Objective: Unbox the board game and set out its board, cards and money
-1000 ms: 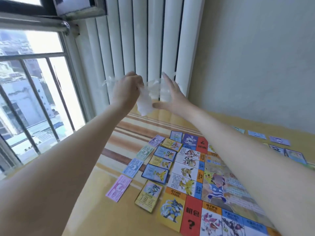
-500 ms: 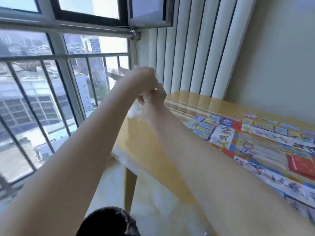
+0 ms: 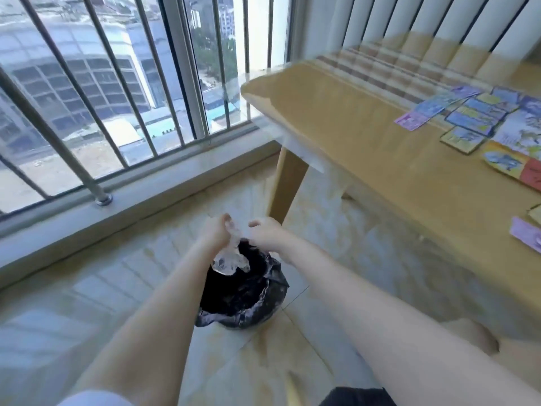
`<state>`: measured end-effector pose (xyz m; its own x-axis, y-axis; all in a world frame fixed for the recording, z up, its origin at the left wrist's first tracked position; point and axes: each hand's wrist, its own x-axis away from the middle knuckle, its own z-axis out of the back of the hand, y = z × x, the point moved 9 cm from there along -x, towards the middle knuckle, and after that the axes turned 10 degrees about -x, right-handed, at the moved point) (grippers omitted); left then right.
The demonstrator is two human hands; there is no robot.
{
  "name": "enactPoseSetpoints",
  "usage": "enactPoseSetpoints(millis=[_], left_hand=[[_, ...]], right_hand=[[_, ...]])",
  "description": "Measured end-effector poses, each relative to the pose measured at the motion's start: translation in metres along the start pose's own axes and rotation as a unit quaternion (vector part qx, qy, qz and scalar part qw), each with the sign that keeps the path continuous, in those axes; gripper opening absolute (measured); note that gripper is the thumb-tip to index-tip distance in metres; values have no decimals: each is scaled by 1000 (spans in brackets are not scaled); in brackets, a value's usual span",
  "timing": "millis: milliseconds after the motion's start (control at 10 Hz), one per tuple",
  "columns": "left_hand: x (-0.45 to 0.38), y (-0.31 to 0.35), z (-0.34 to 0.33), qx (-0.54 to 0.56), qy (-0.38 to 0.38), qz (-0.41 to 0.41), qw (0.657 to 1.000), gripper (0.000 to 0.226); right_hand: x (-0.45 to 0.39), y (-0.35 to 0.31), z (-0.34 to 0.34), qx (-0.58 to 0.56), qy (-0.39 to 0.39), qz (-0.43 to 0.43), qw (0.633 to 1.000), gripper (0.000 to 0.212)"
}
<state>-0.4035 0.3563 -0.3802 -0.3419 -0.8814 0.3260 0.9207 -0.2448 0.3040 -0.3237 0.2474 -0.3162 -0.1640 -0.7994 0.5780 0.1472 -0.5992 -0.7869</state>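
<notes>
- Left hand: I read it as grasping crumpled clear plastic wrap, which hangs over the black-lined bin.
- Right hand: fingers curled just beside the wrap; I cannot tell whether it grips.
- Board, cards and money: laid flat on the yellow table, right of the bin.

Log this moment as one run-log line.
left hand: grips plastic wrap | right hand: beside it, grip unclear | wrap over bin | cards on table
</notes>
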Motion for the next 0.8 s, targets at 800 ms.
enactPoseSetpoints(millis=[800], left_hand=[[-35,1,-133,2,-113,49,992,29]], right_hand=[[-52,39,43,-49,33,4,998,28]])
